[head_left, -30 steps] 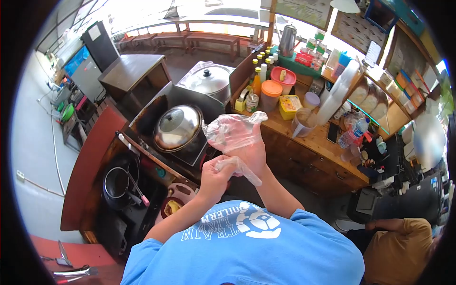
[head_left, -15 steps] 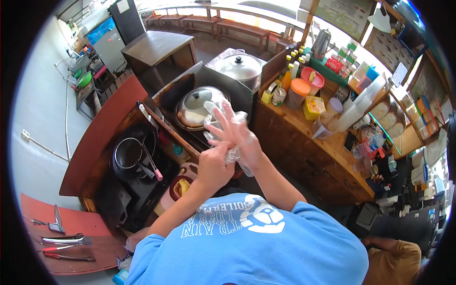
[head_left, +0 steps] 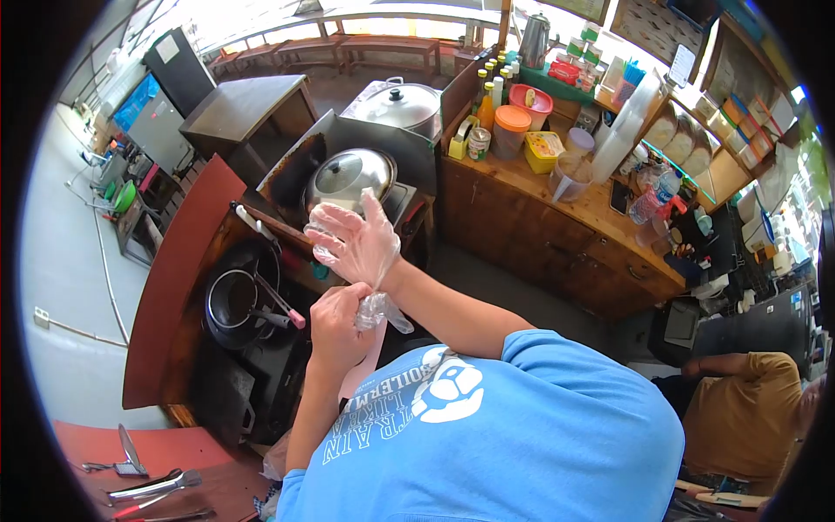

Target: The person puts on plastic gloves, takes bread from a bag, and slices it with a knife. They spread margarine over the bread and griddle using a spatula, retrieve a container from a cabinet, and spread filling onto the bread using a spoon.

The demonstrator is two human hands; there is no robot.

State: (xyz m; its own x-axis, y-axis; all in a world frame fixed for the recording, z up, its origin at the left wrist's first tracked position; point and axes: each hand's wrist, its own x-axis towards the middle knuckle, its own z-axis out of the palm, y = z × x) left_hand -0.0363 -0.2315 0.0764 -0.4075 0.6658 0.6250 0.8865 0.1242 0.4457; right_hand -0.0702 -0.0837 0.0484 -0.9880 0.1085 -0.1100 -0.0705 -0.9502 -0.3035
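A clear plastic glove (head_left: pixel 380 237) covers my right hand (head_left: pixel 355 240), whose fingers are spread apart above the stove area. My left hand (head_left: pixel 337 324) is bare and closed on crumpled clear plastic (head_left: pixel 379 311) by the right wrist. Whether this is the glove's cuff or a second glove, I cannot tell. Just beyond the gloved fingers sits a wok with a domed metal lid (head_left: pixel 352 179). Left of my hands, a black frying pan (head_left: pixel 232 298) and pink-tipped tongs (head_left: pixel 280 302) rest on the other stove.
A large lidded pot (head_left: pixel 398 108) stands behind the metal splash guard. On the right, a wooden counter (head_left: pixel 531 204) holds bottles, tubs and stacked cups. Several tongs (head_left: pixel 155 487) lie on a red board (head_left: pixel 83 444) at lower left. A person in a brown shirt (head_left: pixel 744 426) is at lower right.
Both hands have moved left and lower in the view, nearer my body. The gloved fingers now point up and left. My view has shifted, showing more of the person at lower right.
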